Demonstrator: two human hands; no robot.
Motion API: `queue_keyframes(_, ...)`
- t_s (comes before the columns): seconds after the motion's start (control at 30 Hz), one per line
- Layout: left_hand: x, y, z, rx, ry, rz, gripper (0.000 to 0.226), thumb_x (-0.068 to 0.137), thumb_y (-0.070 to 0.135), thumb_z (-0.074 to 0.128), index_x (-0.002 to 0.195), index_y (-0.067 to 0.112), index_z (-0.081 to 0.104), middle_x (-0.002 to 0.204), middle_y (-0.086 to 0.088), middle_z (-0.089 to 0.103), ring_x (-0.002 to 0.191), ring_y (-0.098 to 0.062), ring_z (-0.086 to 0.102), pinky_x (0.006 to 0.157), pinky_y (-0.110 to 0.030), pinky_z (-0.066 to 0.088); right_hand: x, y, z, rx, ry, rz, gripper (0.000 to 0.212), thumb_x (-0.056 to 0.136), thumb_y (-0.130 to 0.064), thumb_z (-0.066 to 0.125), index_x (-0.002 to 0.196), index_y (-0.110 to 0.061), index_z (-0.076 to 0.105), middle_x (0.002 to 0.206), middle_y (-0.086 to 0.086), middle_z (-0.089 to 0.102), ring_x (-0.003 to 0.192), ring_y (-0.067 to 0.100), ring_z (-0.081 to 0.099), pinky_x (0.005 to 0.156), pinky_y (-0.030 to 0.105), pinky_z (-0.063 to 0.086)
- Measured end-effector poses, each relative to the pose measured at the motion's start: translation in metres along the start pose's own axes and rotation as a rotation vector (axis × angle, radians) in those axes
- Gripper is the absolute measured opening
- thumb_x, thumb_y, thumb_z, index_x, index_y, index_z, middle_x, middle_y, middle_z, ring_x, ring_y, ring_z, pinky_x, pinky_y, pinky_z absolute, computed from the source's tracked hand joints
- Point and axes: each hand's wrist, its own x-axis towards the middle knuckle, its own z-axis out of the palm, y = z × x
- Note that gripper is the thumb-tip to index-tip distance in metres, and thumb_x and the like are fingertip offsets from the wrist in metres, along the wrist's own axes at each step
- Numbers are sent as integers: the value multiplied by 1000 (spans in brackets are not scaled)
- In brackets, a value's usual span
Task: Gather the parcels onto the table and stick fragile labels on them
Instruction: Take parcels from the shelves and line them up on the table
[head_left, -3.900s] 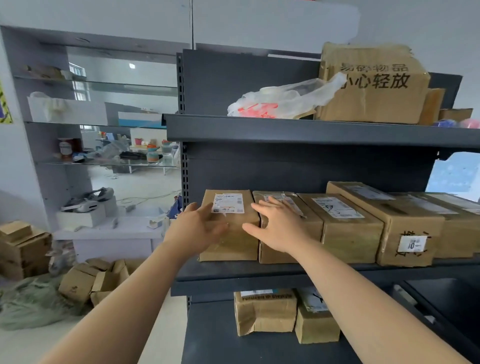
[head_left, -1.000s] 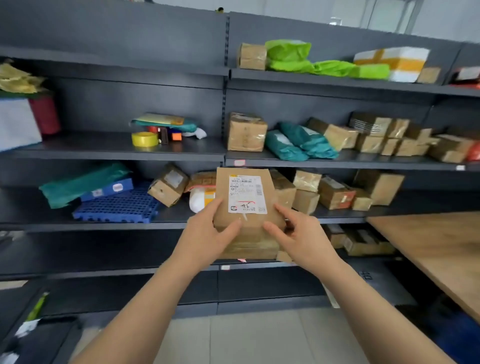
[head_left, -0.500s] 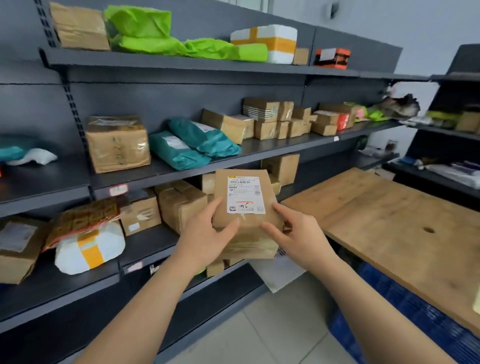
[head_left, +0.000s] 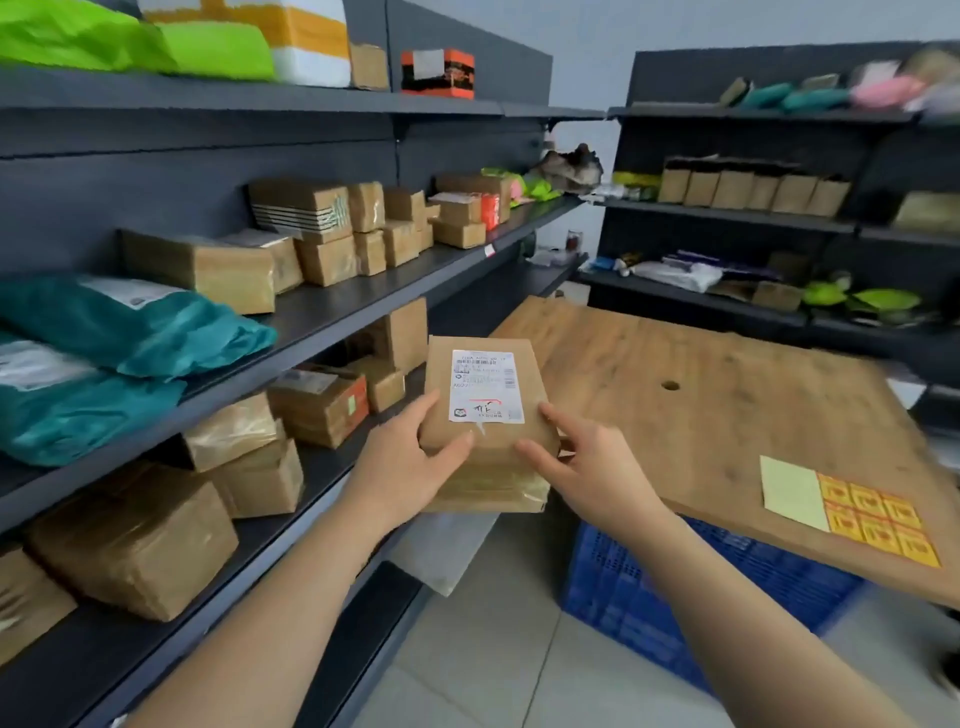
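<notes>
I hold a brown cardboard parcel (head_left: 485, 478) with a white shipping label on top, in the air in front of me. My left hand (head_left: 402, 462) grips its left side and my right hand (head_left: 587, 467) grips its right side. The parcel hangs just left of the near corner of the wooden table (head_left: 701, 395). A sheet of orange-yellow fragile labels (head_left: 878, 517) with a pale yellow backing lies near the table's right front edge.
Dark shelving (head_left: 332, 306) on my left carries several brown boxes and teal mailer bags (head_left: 130, 332). A second shelf unit (head_left: 753, 223) stands behind the table. A blue plastic crate (head_left: 675, 597) sits under the table on the tiled floor.
I took the parcel from a shelf and turned right with it; the table and label sheet have come into view, and the parcel is closer to the table.
</notes>
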Motion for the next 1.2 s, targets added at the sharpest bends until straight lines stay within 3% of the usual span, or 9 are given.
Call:
queue_keyframes(0.27,111,8,85,-38,-98,81,67,86,38,64,145,22,36,132,9,54,111,-4,49,89,-21,41,71,84,-28,-43,63,107,66,87,-49,61,142,-18,43,122,-1,64,100,12,63,85,34,55)
queue_keyframes(0.43,184,18,143,7,-153,88,69,87,46,60,146,24,32,139,5,49,123,-12,46,97,-26,42,126,139,-52,-68,65,169,59,89,-45,61,139,-17,47,115,1,67,97,15,63,83,35,54)
queue_keyframes(0.53,225,21,175,7,-198,79,70,88,48,59,147,23,30,140,4,48,123,-14,46,102,-34,42,157,169,-62,-58,47,182,46,91,-40,60,128,-15,55,107,2,69,91,19,65,78,38,55)
queue_keyframes(0.67,275,14,210,26,-255,61,74,86,51,59,148,23,30,142,6,46,122,-15,49,101,-36,43,198,209,-66,-49,21,228,45,91,-39,61,127,-13,56,105,2,69,91,20,65,79,38,55)
queue_keyframes(0.8,328,0,238,79,-331,36,76,85,53,60,148,23,29,144,5,44,121,-16,50,98,-30,43,240,249,-58,-42,12,275,41,89,-38,62,118,-9,58,101,11,70,91,27,65,80,46,52)
queue_keyframes(0.97,398,-18,273,124,-420,29,76,87,49,59,149,22,25,147,5,40,121,-14,50,91,-23,38,295,297,-41,-42,3,328,40,87,-41,62,113,-10,58,97,12,70,89,28,64,78,47,52)
queue_keyframes(1.2,493,-42,327,172,-580,47,71,94,41,53,150,15,18,154,-2,28,138,-19,33,110,-30,27,369,355,-18,-53,20,451,43,89,-37,64,119,-7,56,104,10,68,97,28,62,84,43,50)
